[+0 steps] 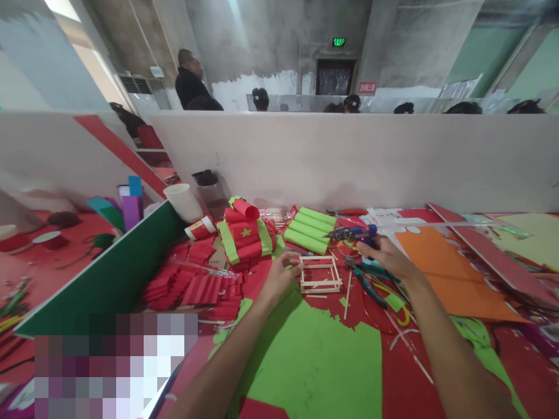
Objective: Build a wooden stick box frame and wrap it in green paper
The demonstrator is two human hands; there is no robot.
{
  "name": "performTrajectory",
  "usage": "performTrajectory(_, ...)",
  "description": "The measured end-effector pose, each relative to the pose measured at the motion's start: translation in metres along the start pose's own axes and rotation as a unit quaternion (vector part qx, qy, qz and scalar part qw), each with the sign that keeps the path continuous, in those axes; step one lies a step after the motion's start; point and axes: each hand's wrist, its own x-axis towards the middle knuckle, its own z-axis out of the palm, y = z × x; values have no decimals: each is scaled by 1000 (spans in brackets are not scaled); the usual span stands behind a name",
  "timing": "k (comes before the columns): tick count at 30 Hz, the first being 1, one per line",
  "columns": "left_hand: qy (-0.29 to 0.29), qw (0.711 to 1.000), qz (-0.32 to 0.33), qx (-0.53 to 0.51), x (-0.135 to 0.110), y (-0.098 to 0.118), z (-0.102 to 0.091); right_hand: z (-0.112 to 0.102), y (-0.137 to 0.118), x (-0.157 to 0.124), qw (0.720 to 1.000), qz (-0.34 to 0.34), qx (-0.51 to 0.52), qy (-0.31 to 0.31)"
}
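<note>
My left hand pinches the left side of a small box-shaped frame of thin wooden sticks, which sits at the far edge of a torn green paper sheet. A blue glue gun is gripped in my right hand, its nozzle pointing left above the frame. Just behind the frame lies a row of green paper rolls. A loose stick rests to the right of the frame, near pliers with teal-and-black handles.
A red paper model with a star stands left of the green rolls, beside folded red paper strips. Orange paper and yellow-handled scissors lie on the right. A green divider and a white partition bound the table; people are beyond.
</note>
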Motion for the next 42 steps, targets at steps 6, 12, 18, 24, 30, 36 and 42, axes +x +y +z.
performTrajectory(6,4,1000,-3,11,-1,1,1,28,-18,0,997,-29,-60,-50)
performTrajectory(12,3,1000,-5,4,1,0,2,51,-20,5,994,-46,-99,-10)
performTrajectory(18,7,1000,-8,1,-1,2,1,61,-22,6,977,-59,-206,23)
performTrajectory(24,10,1000,-6,-9,0,0,0,67,-21,6,972,-61,-224,25)
performTrajectory(30,9,1000,-2,-15,1,-1,0,67,-21,6,969,-59,-236,33)
performTrajectory(36,9,1000,-7,-7,0,-1,0,70,-22,5,963,-66,-258,45)
performTrajectory(42,-1,1000,6,-20,2,-4,0,70,-22,6,964,-57,-257,44)
